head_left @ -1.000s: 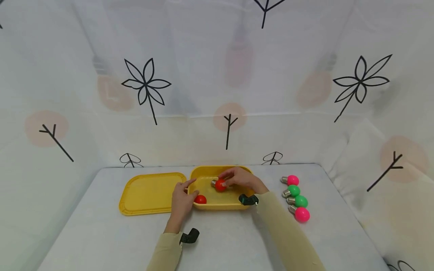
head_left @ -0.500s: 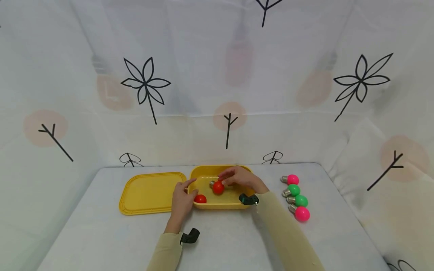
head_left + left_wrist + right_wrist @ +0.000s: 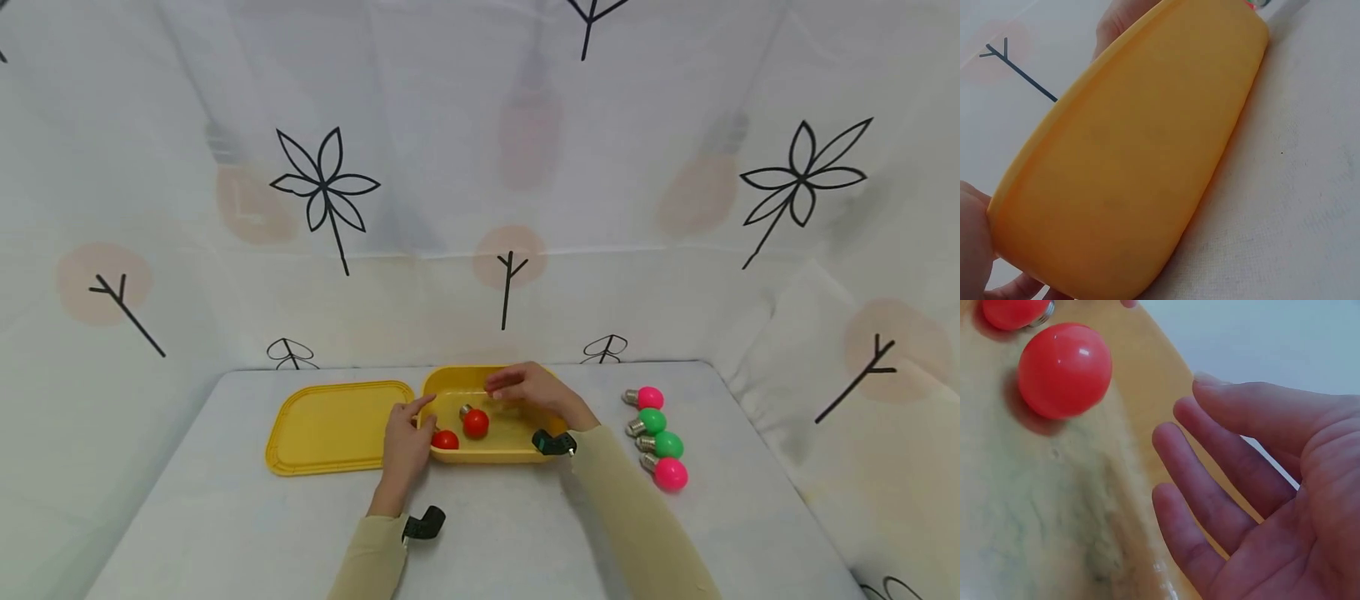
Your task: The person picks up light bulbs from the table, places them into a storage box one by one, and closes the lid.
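Observation:
A yellow plastic box [image 3: 517, 457] stands at the middle back of the table. Its left end is held by my left hand [image 3: 403, 442], with the thumb at the rim and other fingers along the outer end wall in the left wrist view. Inside lie two red light bulbs: one bulb [image 3: 476, 423] near the middle, the other bulb [image 3: 446, 440] in the near left corner by my thumb. My right hand [image 3: 531, 388] hovers over the box's right part, holding nothing. In the right wrist view its fingers [image 3: 1194, 481] are spread apart from the red bulb.
A yellow lid [image 3: 330, 429] lies flat to the left of the box. On the right, a column of light bulbs has a pink bulb [image 3: 650, 397] at the back, two green ones [image 3: 667, 444] and a pink one [image 3: 671, 475] in front. White cloth rises behind the table.
The right hand has let go of the red bulb and drawn slightly back and up. The bulb has shifted left and nearer. The left hand stays at the box's end.

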### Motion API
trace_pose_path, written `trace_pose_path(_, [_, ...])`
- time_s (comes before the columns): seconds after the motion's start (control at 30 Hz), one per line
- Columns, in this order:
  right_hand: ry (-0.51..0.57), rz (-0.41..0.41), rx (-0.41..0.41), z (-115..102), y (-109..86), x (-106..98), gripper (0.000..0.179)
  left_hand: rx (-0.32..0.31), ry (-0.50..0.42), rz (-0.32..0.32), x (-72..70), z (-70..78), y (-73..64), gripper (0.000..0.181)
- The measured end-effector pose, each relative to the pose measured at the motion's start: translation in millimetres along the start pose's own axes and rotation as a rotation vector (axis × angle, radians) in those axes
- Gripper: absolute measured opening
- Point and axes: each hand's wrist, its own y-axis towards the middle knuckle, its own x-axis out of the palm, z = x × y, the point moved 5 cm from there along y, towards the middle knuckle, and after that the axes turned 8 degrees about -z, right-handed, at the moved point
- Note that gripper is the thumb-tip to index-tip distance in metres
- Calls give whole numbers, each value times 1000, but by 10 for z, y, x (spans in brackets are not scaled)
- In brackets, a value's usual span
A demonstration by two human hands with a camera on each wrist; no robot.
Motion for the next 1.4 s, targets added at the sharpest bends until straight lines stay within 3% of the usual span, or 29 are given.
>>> trace_pose_path(0.33, [8, 39, -52, -153, -74, -56, 31, 15, 13, 17, 9, 23, -17, 33])
trace_pose_path(0.7, [-52, 96, -43, -272, -254, -156, 35, 22, 18, 35, -14, 13, -38, 32])
trace_pose_path(1.03, [-21, 185, -29, -256, -597, -192, 34, 27, -35, 28, 22, 34, -39, 32])
trace_pose_path(1.4, [13, 259, -31, -78, -962, -201, 36, 0, -63, 39, 12, 44, -55, 32])
